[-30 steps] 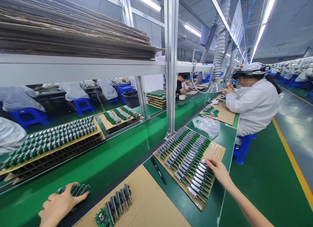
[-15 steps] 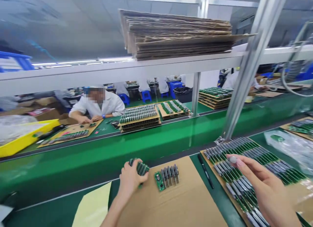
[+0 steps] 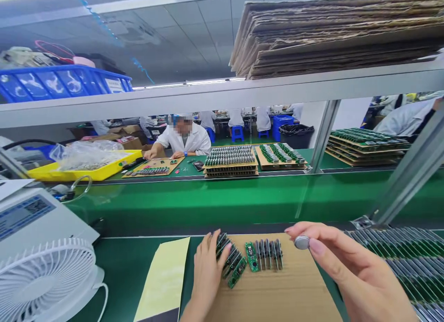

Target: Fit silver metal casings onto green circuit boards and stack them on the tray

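Note:
My left hand (image 3: pixel 210 264) is closed round the left end of a slanted row of small green circuit boards (image 3: pixel 237 271), its thumb lying across them. This row leans over the left part of a brown cardboard sheet (image 3: pixel 274 296). Just to its right, a second group of circuit boards (image 3: pixel 252 256) stands on edge on the sheet, the leftmost board showing its face. My right hand (image 3: pixel 360 271) pinches a round silver coin cell (image 3: pixel 301 242) between thumb and fingers, above the sheet's right side.
At right lie dense rows of boards (image 3: pixel 409 266). A yellow paper sheet (image 3: pixel 164 271) and a white fan (image 3: pixel 45 280) are at left. A shelf rail (image 3: pixel 194 93) crosses above, carrying stacked cardboard (image 3: pixel 333 40) and a blue bin (image 3: pixel 65 82). Across the bench a co-worker (image 3: pixel 183 139) sits.
The view has swung left, bringing the fan into sight. My left hand has lowered its boards onto the cardboard, and my right hand has brought the coin cell from over the right-hand rows towards them.

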